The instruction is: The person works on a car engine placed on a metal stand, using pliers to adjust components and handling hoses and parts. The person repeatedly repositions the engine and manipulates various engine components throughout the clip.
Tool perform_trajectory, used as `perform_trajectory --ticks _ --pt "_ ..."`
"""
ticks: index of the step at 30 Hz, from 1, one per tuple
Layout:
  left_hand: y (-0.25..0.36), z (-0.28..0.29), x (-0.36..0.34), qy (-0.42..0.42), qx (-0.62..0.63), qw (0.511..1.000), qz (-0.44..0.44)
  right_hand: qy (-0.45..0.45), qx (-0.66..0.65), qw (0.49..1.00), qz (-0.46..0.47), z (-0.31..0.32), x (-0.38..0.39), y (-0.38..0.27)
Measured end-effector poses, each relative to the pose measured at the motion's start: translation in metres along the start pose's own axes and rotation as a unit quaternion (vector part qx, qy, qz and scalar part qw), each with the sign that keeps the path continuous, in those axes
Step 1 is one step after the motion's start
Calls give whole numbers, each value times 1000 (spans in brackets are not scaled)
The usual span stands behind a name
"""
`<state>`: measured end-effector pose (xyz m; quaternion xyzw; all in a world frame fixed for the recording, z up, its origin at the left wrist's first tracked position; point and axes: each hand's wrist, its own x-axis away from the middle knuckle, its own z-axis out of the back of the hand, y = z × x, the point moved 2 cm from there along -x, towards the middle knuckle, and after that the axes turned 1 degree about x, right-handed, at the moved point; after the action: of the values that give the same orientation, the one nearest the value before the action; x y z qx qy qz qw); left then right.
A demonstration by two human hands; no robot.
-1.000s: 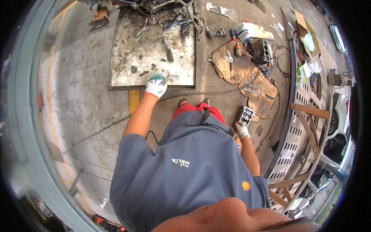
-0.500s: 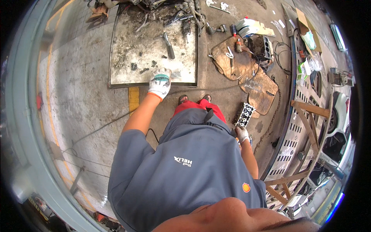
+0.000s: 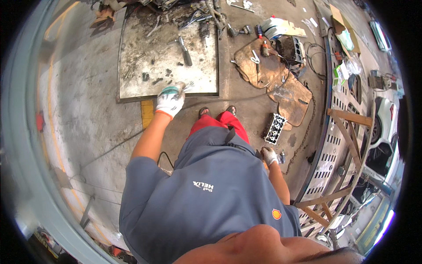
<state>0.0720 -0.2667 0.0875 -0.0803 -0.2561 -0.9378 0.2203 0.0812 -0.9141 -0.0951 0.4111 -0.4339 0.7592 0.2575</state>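
My left hand (image 3: 170, 98), in a white glove with teal, is raised over the near edge of a stained metal worktop (image 3: 136, 86), closed round something small and pale I cannot make out. Small dark parts (image 3: 157, 80) and a dark-handled tool (image 3: 186, 56) lie on the worktop beyond it. My right hand (image 3: 269, 156), gloved and low at my right side, has curled fingers; what they hold is hidden. Just beyond it a silver cylinder head (image 3: 275, 128) sits low on the floor, and a small can or bottle (image 3: 282, 157) is beside it.
Stained cardboard (image 3: 251, 64) at right carries tools and lies near an engine block (image 3: 297, 52). A slotted metal rack (image 3: 323, 154) with wooden pieces runs along the right. Cables (image 3: 110, 148) cross the floor, and a grey post (image 3: 22, 132) stands far left.
My left hand has shifted slightly leftward in the picture. My right hand has moved down and back, leaving a gap between it and the cylinder head.
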Motion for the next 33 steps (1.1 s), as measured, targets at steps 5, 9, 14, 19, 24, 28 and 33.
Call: perform_trajectory --ticks 5,9,14,19,24,28,33 --pt "-6 29 6 -51 122 989 64 -25 16 998 -55 -9 14 -17" --pt "-35 30 12 65 259 961 77 -14 47 998 -28 -11 16 -38" --pt "-4 55 24 205 453 868 -10 5 176 972 155 -15 -17 -94" --pt "90 93 31 186 552 808 -92 -116 0 947 300 -84 62 -278" --pt "168 75 10 190 485 841 -145 -302 -129 872 363 -125 177 -427" --pt "217 48 -28 205 426 857 -205 -354 -168 838 379 -106 169 -477" --pt "289 34 -99 253 277 877 -299 -391 -188 835 339 -51 88 -511"
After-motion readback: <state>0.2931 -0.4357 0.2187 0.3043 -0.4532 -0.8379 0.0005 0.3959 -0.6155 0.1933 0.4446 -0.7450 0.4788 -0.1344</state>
